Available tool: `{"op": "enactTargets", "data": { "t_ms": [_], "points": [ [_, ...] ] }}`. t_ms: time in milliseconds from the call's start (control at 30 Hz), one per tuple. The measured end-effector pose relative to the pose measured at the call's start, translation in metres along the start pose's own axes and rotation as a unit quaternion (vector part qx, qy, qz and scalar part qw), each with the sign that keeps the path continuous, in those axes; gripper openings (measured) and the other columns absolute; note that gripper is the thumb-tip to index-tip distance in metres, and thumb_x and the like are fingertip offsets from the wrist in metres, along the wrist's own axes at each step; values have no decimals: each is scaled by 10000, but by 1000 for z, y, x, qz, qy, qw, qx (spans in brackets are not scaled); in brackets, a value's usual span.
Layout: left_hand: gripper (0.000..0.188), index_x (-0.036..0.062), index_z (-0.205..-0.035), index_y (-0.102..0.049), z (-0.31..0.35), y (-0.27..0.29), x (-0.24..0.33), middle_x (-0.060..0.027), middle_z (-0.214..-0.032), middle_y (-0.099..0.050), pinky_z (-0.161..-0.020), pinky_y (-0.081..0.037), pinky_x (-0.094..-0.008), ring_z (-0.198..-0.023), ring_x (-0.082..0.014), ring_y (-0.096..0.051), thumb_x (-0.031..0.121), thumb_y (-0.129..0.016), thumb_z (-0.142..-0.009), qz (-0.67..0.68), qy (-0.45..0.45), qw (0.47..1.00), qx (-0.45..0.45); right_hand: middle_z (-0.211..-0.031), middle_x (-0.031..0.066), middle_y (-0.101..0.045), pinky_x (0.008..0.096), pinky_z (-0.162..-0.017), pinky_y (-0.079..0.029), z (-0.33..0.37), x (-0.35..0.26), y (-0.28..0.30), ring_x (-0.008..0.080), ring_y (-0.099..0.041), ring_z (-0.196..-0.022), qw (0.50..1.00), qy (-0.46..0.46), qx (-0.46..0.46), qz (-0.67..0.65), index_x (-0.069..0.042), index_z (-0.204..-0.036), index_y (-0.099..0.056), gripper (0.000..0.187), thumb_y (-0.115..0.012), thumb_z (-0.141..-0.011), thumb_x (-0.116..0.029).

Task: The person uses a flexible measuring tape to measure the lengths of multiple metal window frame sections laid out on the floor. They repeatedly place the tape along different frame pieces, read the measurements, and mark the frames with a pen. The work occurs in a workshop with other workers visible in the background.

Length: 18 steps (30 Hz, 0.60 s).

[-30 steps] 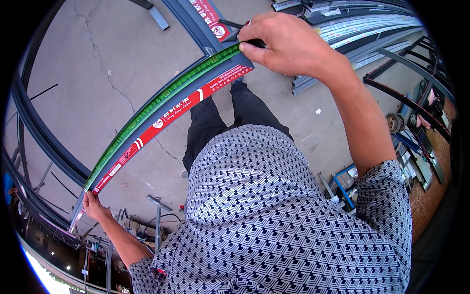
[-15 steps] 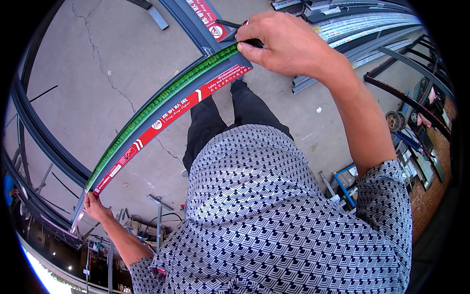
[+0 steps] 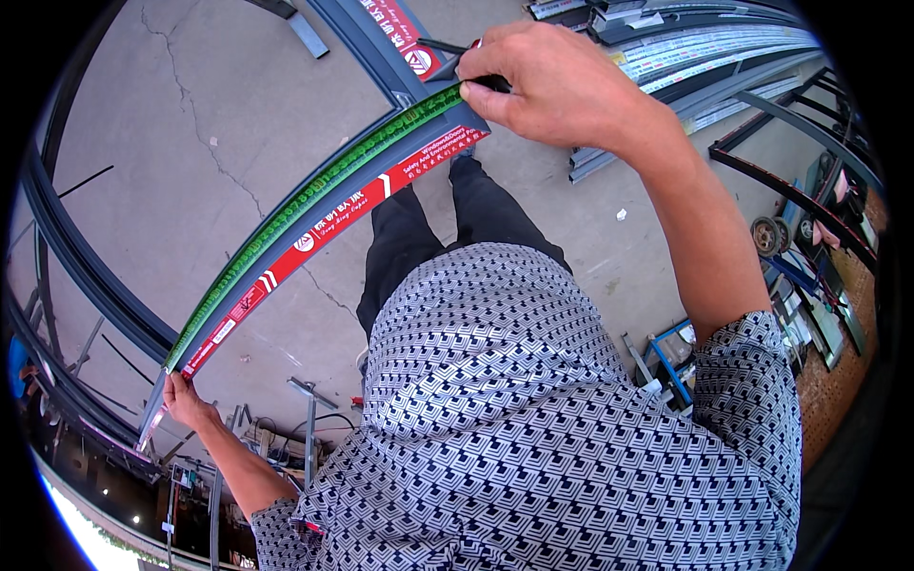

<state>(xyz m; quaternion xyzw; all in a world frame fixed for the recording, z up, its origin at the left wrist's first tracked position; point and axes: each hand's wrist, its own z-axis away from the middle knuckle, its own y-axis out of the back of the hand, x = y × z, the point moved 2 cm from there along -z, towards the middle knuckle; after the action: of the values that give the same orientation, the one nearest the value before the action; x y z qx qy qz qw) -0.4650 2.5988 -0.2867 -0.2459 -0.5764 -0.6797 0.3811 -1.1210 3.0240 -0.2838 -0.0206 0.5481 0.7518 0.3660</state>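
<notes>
A green tape measure blade stretches along a dark grey metal profile, which carries a red protective film with white print. At the upper right end, my right hand is closed on the tape measure; a bit of black shows under the fingers, and the rest of its body is hidden. A thin dark stick, perhaps a pen, juts out leftward from the same hand. Down at the lower left, my left hand pinches the blade's end against the profile. Its fingertips are small and partly hidden.
Another grey profile with red film meets this one at the top. Long dark profiles stand at the left. Stacked profiles lie at the upper right, with a dark frame beside them. Tools and metal pieces sit at the lower left.
</notes>
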Motion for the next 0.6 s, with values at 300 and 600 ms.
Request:
{"op": "enactTargets", "data": {
  "t_ms": [300,600],
  "points": [
    [242,-33,-1216,-648,-10,8,1,-140,-1138,-714,-952,-603,-348,-989,-200,-687,95,-718,-1023,-4,25,999,-30,-956,173,-742,483,-825,-567,0,2,-3,351,-722,-903,999,20,32,-16,-52,-1106,-784,265,-657,-974,-243],
    [213,-36,-1193,-657,-13,7,2,-141,-1111,-721,-943,-611,-356,-969,-205,-696,83,-711,-1024,-7,44,999,-13,-917,188,-740,517,-826,-558,-1,2,-4,385,-717,-893,998,23,43,-32,-53,-1093,-788,264,-642,-969,-235]
  ]
}}
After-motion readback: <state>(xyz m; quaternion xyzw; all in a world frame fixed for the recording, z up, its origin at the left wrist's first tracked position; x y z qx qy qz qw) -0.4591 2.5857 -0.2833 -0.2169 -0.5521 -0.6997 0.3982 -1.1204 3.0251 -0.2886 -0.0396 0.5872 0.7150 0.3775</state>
